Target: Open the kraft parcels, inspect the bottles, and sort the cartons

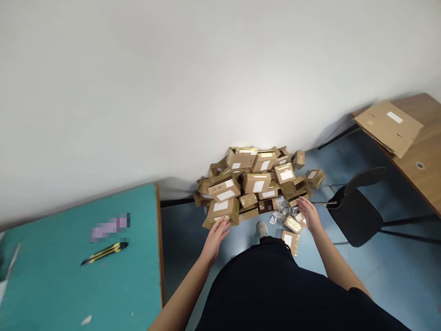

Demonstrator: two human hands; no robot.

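My left hand point(214, 239) reaches forward with its fingers apart and nothing in it. Below and beyond it in view lies a cardboard box point(221, 212) with a white label, at the near left of a heap of opened boxes point(257, 182). My right hand point(309, 215) is also empty, its fingers stretched out, near the heap's right side. Crumpled silver foil point(281, 203) and a small taped box point(293, 224) show to the left of that hand. Another labelled box point(290, 241) lies on the floor nearer my body.
At left stands a green-topped table point(131, 289) with a yellow and black utility knife point(105, 253) and a blurred-out item point(110, 228). A black chair point(356, 216) is at right. Flattened cardboard point(389, 126) lies on a wooden desk point(425, 151). A white wall point(206, 92) rises behind the boxes.
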